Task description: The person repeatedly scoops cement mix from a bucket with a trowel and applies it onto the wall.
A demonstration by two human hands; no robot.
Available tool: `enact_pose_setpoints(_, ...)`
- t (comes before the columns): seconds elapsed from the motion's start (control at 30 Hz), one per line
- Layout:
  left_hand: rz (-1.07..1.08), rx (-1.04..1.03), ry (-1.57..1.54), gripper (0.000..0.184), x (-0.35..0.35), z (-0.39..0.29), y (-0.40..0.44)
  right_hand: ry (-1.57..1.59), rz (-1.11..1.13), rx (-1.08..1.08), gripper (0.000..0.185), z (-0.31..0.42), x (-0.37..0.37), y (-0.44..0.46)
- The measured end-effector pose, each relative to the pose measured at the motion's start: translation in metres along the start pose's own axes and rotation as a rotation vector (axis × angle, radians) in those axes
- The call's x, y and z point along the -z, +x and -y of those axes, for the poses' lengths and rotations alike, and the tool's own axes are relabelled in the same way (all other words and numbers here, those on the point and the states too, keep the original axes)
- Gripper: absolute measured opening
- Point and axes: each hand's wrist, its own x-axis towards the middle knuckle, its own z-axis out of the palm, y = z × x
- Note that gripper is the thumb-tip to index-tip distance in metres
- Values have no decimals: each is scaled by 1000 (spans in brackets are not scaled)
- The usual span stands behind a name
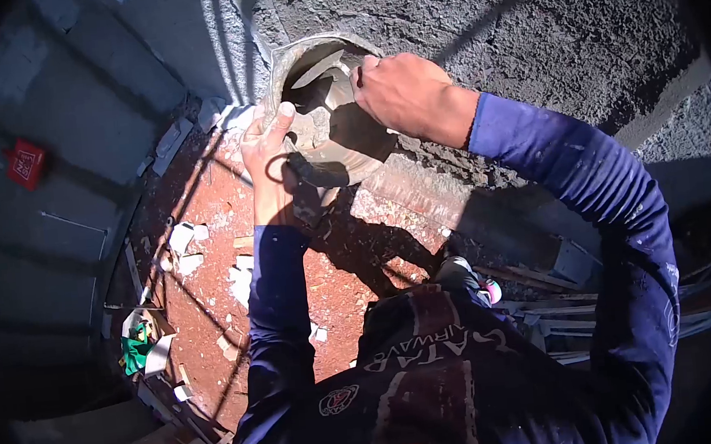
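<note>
A round, mortar-smeared bucket [346, 159] is tilted with its mouth toward me, against the rough wet-plastered wall [472, 9]. My left hand [268, 145] grips its left rim, thumb on the inner side. At the bucket's mouth, my right hand [404, 95] is closed around the handle of a trowel [319, 70], whose blade shows inside the bucket. Grey mortar [309, 129] lies in the bucket. The fingertips of my right hand are partly hidden behind its back.
Red soil [210, 294] with broken pieces lies below. A smoother grey wall [58, 206] on the left bears a red box [25, 164]. Green packaging [137, 348] lies at the lower left, and wooden boards [559, 322] lie at the lower right.
</note>
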Motion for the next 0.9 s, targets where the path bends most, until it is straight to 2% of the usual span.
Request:
enact_pose_setpoints(0.07,11,76,-9,23,-6,-10,-5,-92,-132,39,20,13,-26,2)
enact_pose_setpoints(0.1,-3,59,-20,24,-3,-9,-1,-46,134,39,20,27,-21,-6)
enact_pose_setpoints(0.13,-27,46,-27,25,3,-8,-1,126,111,102,20,24,-15,-16)
enact_pose_setpoints(0.2,-41,35,-122,29,-8,-18,-10,218,13,-90,19,2,5,-16)
enact_pose_setpoints(0.23,-30,84,-116,31,-5,-18,-15,25,-330,-135,18,-10,-17,-4)
enact_pose_setpoints(0.27,-17,131,-111,33,-4,-19,-19,32,-318,-132,18,-3,-31,-7)
enact_pose_setpoints(0.33,15,104,-105,33,-3,-21,-12,-47,-116,45,18,16,-43,-14)
enact_pose_setpoints(0.37,22,53,-130,32,2,-18,-1,68,190,19,19,24,-19,-19)
enact_pose_setpoints(0.4,11,7,-160,31,4,-17,2,113,144,-70,20,22,-12,-20)
enact_pose_setpoints(0.47,3,43,-157,29,6,-15,-2,301,-124,-133,18,-1,3,-13)
enact_pose_setpoints(0.5,-3,32,-143,29,5,-12,-1,227,-330,-139,16,-3,-2,0)
enact_pose_setpoints(0.53,-7,19,-134,28,2,-7,0,185,-272,-113,15,5,-12,12)
enact_pose_setpoints(0.57,28,-5,-45,28,7,-6,10,394,-248,-92,15,18,-27,8)
enact_pose_setpoints(0.6,17,-51,-103,28,13,-4,19,596,-230,-68,16,31,-36,1)
enact_pose_setpoints(0.67,25,-46,-132,27,13,-14,15,624,-262,-35,16,21,-25,-9)
enact_pose_setpoints(0.73,28,-5,-82,31,21,-5,8,246,-162,-25,16,-7,2,1)
enact_pose_setpoints(0.77,-2,-34,46,31,44,15,15,171,-228,-61,16,-3,-11,3)
enact_pose_setpoints(0.8,-6,-37,47,31,45,14,14,99,-293,-102,16,1,-19,5)
enact_pose_setpoints(0.87,30,-109,166,26,42,6,16,260,121,-46,21,18,-30,-13)
enact_pose_setpoints(0.9,34,-185,91,22,19,-9,9,251,67,-34,21,14,-31,-16)
